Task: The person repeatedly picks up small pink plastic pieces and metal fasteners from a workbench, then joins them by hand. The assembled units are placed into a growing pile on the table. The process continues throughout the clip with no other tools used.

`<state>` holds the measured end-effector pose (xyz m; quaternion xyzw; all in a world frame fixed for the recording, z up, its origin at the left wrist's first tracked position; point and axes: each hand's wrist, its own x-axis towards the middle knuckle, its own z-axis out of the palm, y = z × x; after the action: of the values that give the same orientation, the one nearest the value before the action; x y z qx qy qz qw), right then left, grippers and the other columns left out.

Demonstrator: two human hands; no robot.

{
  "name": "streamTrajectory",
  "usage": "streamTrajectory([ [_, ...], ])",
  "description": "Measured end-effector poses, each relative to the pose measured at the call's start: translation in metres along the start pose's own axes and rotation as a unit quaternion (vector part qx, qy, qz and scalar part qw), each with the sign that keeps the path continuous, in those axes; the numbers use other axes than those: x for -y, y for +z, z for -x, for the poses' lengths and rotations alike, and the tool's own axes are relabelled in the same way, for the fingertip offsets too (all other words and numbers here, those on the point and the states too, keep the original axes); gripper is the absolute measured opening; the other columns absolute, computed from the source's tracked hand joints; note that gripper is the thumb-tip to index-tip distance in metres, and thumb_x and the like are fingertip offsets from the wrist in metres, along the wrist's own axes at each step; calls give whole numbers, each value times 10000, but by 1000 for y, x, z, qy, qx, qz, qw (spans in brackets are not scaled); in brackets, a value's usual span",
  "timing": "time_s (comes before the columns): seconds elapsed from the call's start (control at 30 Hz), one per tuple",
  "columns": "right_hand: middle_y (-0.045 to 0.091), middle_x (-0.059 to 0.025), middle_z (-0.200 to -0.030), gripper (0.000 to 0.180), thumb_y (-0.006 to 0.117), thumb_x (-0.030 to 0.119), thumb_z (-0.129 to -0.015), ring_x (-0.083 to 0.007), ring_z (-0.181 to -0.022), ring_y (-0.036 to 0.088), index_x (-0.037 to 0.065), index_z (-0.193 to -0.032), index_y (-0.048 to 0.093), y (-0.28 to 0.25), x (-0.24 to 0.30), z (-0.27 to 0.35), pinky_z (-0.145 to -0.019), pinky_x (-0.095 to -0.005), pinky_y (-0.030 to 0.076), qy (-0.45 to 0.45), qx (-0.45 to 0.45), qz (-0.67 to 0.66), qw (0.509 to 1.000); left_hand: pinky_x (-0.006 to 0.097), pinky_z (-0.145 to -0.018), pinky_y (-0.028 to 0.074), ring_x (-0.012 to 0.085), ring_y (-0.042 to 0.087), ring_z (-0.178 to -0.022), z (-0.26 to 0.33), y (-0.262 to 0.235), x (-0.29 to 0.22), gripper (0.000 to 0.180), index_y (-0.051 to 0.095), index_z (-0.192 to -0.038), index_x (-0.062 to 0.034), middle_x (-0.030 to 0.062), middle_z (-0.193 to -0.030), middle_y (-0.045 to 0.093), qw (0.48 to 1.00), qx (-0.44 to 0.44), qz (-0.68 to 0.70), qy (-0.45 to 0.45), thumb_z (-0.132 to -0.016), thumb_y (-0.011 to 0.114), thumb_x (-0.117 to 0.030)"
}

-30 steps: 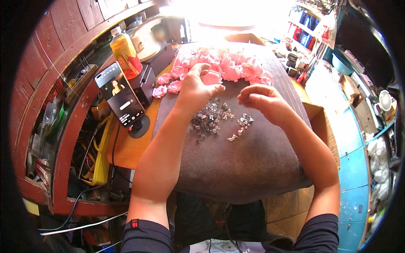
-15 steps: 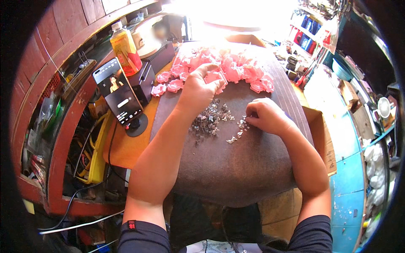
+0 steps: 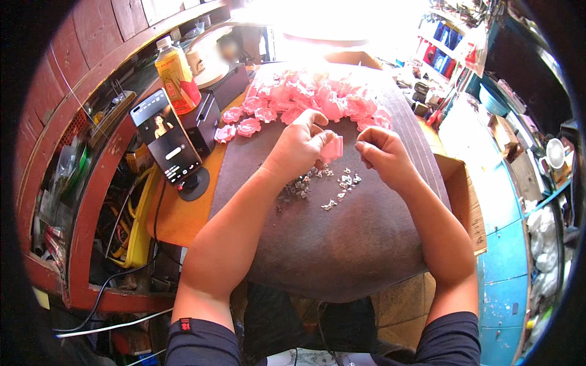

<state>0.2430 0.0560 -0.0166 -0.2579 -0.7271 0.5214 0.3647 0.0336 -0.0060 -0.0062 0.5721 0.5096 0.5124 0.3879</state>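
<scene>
My left hand (image 3: 299,145) pinches a pink artificial flower (image 3: 332,149) over the middle of the dark brown work surface (image 3: 329,250). Just to its right, my right hand (image 3: 384,152) is raised with thumb and forefinger pressed together; whatever lies between them is too small to make out. Beneath the hands is a pile of small shiny metal pieces (image 3: 299,185), partly covered by my left hand. A few more loose metal pieces (image 3: 346,183) lie spread to the right of that pile. Farther back, many pink flowers (image 3: 299,94) are heaped together.
At left a phone (image 3: 168,137) with its screen lit stands on a round holder, beside a yellow-and-red bottle (image 3: 177,76) and a dark box (image 3: 204,119). A cardboard box (image 3: 464,195) sits by the right edge. Cluttered shelves line both sides.
My right hand has lifted from the loose metal pieces and moved up toward the flower. My left hand has brought the flower nearer and slightly right, so the hands are closer together.
</scene>
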Motion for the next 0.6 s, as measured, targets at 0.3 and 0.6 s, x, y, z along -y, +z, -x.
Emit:
streamTrajectory([
  [0.3, 587, 29, -735, 62, 637, 57, -891, -49, -655, 523, 14, -847, 643, 10, 1, 3, -582, -228, 431, -49, -39, 42, 997, 259, -802, 532, 114, 643, -920, -1, 1, 4, 261, 578, -1176, 42, 87, -1000, 673, 995, 42, -63, 69, -928, 629, -20],
  [0.6, 614, -113, -706, 43, 647, 33, -809, -148, -651, 588, -8, -813, 637, 17, -1, 5, -624, -311, 482, -125, -48, 188, 973, 284, -863, 524, 128, 642, -955, 2, 3, 0, 237, 631, -1107, 50, 82, -1024, 681, 991, 58, -100, 62, -907, 688, -63],
])
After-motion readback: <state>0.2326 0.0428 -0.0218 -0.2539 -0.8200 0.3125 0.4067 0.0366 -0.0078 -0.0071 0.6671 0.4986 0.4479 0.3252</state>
